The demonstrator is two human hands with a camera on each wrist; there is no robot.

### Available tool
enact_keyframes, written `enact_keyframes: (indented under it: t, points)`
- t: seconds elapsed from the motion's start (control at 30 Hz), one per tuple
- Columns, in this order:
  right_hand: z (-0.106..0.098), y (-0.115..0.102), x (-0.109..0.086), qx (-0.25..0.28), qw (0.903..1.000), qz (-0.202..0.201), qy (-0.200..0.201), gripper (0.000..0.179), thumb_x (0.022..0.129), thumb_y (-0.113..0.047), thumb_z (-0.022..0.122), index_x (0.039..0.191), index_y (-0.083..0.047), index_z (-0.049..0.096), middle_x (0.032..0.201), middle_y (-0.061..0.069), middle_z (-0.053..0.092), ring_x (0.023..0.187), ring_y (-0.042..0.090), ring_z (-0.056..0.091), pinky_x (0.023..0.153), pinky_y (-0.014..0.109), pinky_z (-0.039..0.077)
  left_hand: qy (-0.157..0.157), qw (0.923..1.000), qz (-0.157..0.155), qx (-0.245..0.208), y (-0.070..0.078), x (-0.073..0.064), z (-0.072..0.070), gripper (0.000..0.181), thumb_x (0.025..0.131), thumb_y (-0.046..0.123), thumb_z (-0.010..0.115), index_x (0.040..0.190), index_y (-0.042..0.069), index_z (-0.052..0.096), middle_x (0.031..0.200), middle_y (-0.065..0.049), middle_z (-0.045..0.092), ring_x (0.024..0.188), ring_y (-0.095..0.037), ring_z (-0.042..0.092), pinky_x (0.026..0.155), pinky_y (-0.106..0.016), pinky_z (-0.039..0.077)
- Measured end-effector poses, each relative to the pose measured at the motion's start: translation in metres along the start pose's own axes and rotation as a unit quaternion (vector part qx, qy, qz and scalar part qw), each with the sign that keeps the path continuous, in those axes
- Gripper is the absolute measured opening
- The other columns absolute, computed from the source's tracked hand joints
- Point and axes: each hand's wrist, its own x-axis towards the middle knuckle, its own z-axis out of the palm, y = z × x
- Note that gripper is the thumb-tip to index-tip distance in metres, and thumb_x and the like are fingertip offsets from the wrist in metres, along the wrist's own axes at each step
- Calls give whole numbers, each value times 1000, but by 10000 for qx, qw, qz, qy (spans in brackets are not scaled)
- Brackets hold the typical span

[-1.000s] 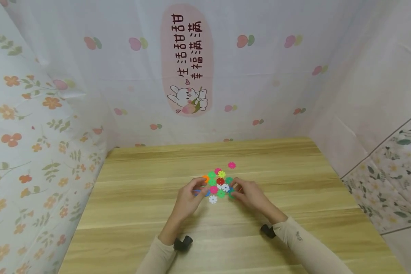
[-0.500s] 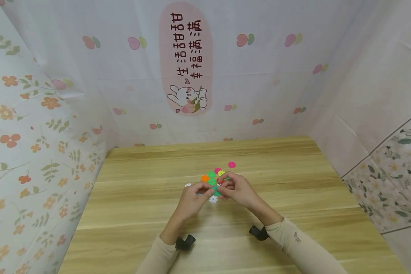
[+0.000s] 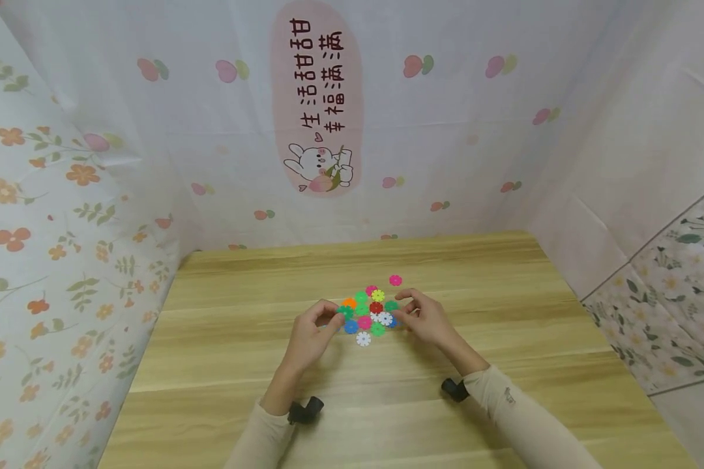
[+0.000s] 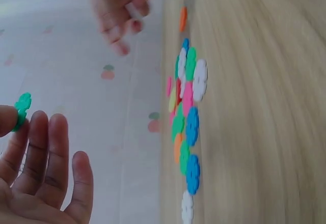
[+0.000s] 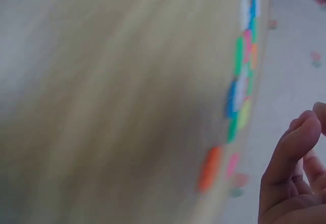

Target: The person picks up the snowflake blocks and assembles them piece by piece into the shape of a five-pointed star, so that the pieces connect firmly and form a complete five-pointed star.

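My left hand pinches a green snowflake disc between thumb and forefinger, at the left side of the pile. The left wrist view shows this green notched disc edge-on, raised off the table, the other fingers spread. My right hand hovers at the pile's right side with fingers loosely bent and nothing visible between them. Among the flat discs near the hands are a red disc, a pink disc, a blue disc and a white disc.
The wooden table carries the pile, which includes a yellow disc and an orange disc. A pink disc lies apart at the back. Another orange disc sits toward the right hand. A patterned cloth hangs behind.
The hands came together over the pile with green between their fingertips, then parted. The left moved back left with the green disc; the right withdrew to the right.
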Motion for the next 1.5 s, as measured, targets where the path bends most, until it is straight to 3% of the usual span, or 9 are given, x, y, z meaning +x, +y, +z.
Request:
enact_keyframes:
  t: [0.07, 0.17, 0.27, 0.53, 0.9, 1.07, 1.17, 1.3, 1.5]
  points:
    - [-1, 15, 2, 116, 9988, 484, 26, 38, 86, -22, 69, 121, -17, 54, 80, 6, 60, 56, 28, 59, 46, 33, 50, 102, 9998, 92, -161, -1, 0, -4, 12, 92, 22, 61, 95, 11, 61, 88, 0, 63, 84, -18, 63, 80, -33, 51]
    - [-3, 35, 4, 305, 9957, 874, -4, 46, 84, -21, 71, 125, -19, 52, 77, 10, 57, 51, 23, 55, 45, 32, 49, 189, 9992, 152, -315, 13, -2, -9, 9, 92, 13, 61, 95, 5, 60, 88, -6, 63, 82, -22, 63, 75, -32, 53]
    - [-6, 46, 4, 389, 9946, 958, -40, 53, 81, -18, 74, 128, -21, 50, 73, 10, 52, 47, 18, 50, 41, 30, 47, 255, 9991, 158, -302, 28, -6, -12, 6, 91, 4, 60, 95, 0, 60, 88, -11, 63, 82, -24, 62, 72, -33, 53]
    - [-22, 66, 0, 946, 9896, 1081, -123, 61, 77, -14, 78, 130, -19, 49, 60, 7, 46, 38, 16, 46, 37, 29, 46, 439, 9982, 224, -331, 27, -6, -15, 6, 90, 6, 61, 93, 1, 60, 86, -9, 63, 79, -24, 61, 69, -31, 53]
    - [-21, 74, 0, 1118, 9833, 1401, -309, 46, 72, -16, 81, 114, -19, 63, 62, 7, 48, 39, 17, 50, 36, 27, 45, 384, 9975, 280, -515, 26, -4, -10, 7, 89, 5, 62, 93, -1, 60, 86, -11, 63, 77, -24, 61, 65, -30, 54]
    - [-18, 73, -3, 667, 9899, 1246, -108, 35, 74, -16, 80, 106, -17, 65, 64, 8, 49, 40, 19, 52, 37, 30, 47, 386, 9971, 292, -580, 27, -3, -7, 6, 89, 4, 61, 93, -1, 60, 87, -11, 63, 77, -23, 61, 66, -33, 55]
    - [-15, 72, -4, -68, 9960, 892, -6, 32, 77, -19, 77, 105, -15, 63, 64, 6, 52, 41, 18, 55, 37, 29, 46, 390, 9970, 297, -591, 29, -3, -6, 7, 89, 5, 62, 93, -1, 61, 87, -11, 63, 78, -23, 61, 67, -34, 55]
    - [-11, 70, -5, -851, 9950, 513, 109, 33, 77, -23, 75, 104, -11, 60, 64, 3, 54, 42, 16, 55, 36, 27, 43, 386, 9973, 320, -537, 32, -3, -4, 7, 89, 4, 62, 93, -1, 61, 87, -12, 63, 79, -24, 61, 67, -32, 55]
    - [-11, 55, -8, -1010, 9942, 208, 292, 30, 75, -30, 77, 93, -12, 61, 67, -1, 55, 44, 12, 51, 37, 24, 40, 309, 9976, 409, -459, 37, -3, -2, 6, 90, 4, 61, 93, -1, 61, 87, -13, 63, 78, -23, 60, 67, -30, 54]
